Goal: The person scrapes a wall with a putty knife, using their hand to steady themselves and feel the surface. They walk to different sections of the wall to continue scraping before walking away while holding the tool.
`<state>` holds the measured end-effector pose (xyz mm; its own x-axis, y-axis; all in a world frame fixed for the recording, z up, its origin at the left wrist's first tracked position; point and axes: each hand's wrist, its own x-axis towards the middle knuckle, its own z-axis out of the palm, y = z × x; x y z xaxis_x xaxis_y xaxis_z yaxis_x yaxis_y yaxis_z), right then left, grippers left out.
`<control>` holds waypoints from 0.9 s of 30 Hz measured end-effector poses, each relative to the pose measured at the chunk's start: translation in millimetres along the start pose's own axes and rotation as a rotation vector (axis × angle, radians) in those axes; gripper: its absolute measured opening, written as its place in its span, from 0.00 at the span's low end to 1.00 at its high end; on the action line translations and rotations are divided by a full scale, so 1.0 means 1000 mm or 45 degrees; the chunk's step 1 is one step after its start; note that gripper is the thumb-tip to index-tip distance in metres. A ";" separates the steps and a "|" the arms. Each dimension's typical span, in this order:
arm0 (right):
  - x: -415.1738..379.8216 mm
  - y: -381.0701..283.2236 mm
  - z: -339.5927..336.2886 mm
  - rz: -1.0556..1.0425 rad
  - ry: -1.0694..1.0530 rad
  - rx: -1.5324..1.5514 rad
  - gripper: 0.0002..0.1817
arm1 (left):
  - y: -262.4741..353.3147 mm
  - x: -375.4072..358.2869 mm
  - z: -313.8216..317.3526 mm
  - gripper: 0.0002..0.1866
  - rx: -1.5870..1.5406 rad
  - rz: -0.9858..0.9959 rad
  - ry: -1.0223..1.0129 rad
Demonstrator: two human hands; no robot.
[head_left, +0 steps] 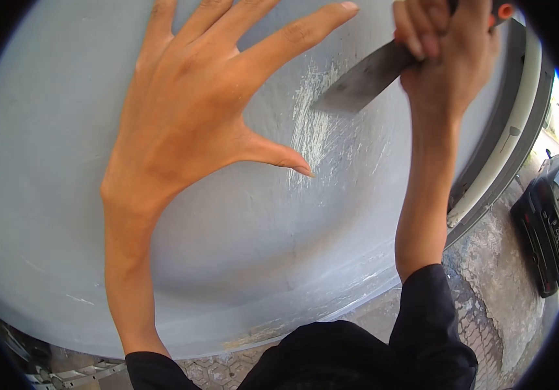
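A large grey car body panel [247, 221] fills most of the view, smooth and slightly curved. My left hand [185, 107] lies over it with fingers spread wide and holds nothing. Near its thumb tip, a patch of pale scratches [308, 123] runs up the panel where the paint is scraped. My right hand [445, 62] is wrapped round a scraper [367, 79] with a flat metal blade. Orange-red shows at the handle's end, while the rest of the handle is mostly hidden by the fingers. The blade's edge points left and overlaps the scratched patch.
Along the right side of the panel runs a dark and white curved trim [510, 140]. Beyond it, a black car [546, 224] stands on rough paving [494, 273]. Metal parts [84, 375] lie low at the lower left. Smaller white scratches [79, 299] mark the panel's lower left.
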<state>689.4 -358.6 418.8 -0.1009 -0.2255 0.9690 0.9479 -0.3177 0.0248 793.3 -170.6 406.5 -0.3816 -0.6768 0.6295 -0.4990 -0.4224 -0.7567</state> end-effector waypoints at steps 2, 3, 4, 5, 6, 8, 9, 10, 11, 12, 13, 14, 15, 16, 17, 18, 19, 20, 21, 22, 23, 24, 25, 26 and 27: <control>-0.051 -0.002 0.029 0.376 0.196 -0.087 0.11 | 0.003 0.000 -0.022 0.59 -0.072 -0.060 -0.045; -0.070 0.001 0.025 0.366 -0.005 -0.174 0.11 | 0.005 -0.003 -0.036 0.58 -0.169 -0.115 -0.187; -0.058 -0.009 0.032 0.364 -0.007 -0.164 0.11 | 0.006 -0.004 -0.042 0.58 -0.267 -0.169 -0.331; -0.033 -0.028 0.043 0.405 0.068 -0.168 0.16 | 0.004 -0.004 -0.041 0.58 -0.260 -0.166 -0.336; -0.020 -0.036 0.049 0.451 0.143 -0.179 0.22 | 0.005 -0.002 -0.040 0.58 -0.258 -0.167 -0.338; -0.016 0.007 0.000 -0.082 -0.304 -0.111 0.11 | 0.006 -0.004 -0.040 0.57 -0.266 -0.180 -0.335; -0.023 0.001 0.001 -0.054 -0.207 -0.039 0.11 | 0.009 -0.004 -0.040 0.57 -0.277 -0.184 -0.331; -0.030 -0.007 0.003 -0.039 -0.119 0.039 0.11 | 0.009 -0.005 -0.040 0.57 -0.275 -0.194 -0.318; -0.035 -0.011 0.005 -0.041 -0.178 0.202 0.11 | 0.009 -0.004 -0.039 0.57 -0.266 -0.208 -0.308; -0.051 -0.020 0.013 0.156 -0.187 -0.085 0.13 | 0.006 -0.003 -0.036 0.57 -0.259 -0.218 -0.306; -0.057 -0.016 0.026 0.265 -0.101 -0.198 0.14 | 0.004 0.006 -0.028 0.57 -0.254 -0.222 -0.305; -0.062 -0.013 0.032 0.375 -0.010 -0.319 0.16 | 0.008 -0.002 -0.035 0.57 -0.258 -0.220 -0.302; -0.056 -0.005 0.025 0.300 0.034 -0.215 0.16 | 0.009 -0.003 -0.036 0.57 -0.262 -0.215 -0.293; -0.034 -0.002 0.012 0.130 -0.144 -0.044 0.15 | 0.012 -0.006 -0.039 0.57 -0.265 -0.210 -0.280; -0.019 -0.009 0.021 0.128 -0.018 -0.123 0.18 | 0.014 -0.008 -0.041 0.57 -0.266 -0.216 -0.269; -0.011 -0.013 0.031 0.134 0.109 -0.197 0.23 | 0.014 -0.006 -0.039 0.57 -0.269 -0.226 -0.269; -0.016 -0.011 0.022 -0.009 0.051 -0.196 0.17 | 0.013 -0.007 -0.038 0.57 -0.277 -0.233 -0.272; -0.021 -0.009 0.011 -0.167 -0.018 -0.187 0.15 | 0.011 -0.007 -0.036 0.57 -0.271 -0.246 -0.262; -0.031 -0.018 0.002 -0.039 0.008 -0.062 0.12 | 0.007 -0.008 -0.033 0.57 -0.256 -0.255 -0.245; -0.045 -0.018 0.006 0.068 -0.175 -0.142 0.10 | 0.011 -0.011 -0.037 0.57 -0.243 -0.270 -0.236; -0.058 -0.008 0.010 0.181 -0.177 -0.279 0.10 | 0.011 -0.011 -0.037 0.57 -0.230 -0.280 -0.232; -0.069 -0.003 0.014 0.297 -0.164 -0.430 0.10 | 0.011 -0.014 -0.039 0.57 -0.231 -0.276 -0.228; -0.060 -0.014 0.025 0.398 -0.078 -0.384 0.11 | 0.013 -0.014 -0.039 0.57 -0.240 -0.264 -0.218; -0.045 -0.016 0.024 0.302 -0.065 -0.237 0.12 | 0.014 -0.013 -0.039 0.57 -0.238 -0.253 -0.192; -0.024 -0.019 0.028 0.118 0.001 -0.216 0.18 | 0.014 -0.013 -0.037 0.57 -0.235 -0.251 -0.171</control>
<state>682.7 -321.8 401.6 -0.0160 -0.2621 0.9649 0.8887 -0.4461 -0.1064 762.1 -145.6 394.6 -0.1631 -0.6719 0.7225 -0.6909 -0.4450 -0.5698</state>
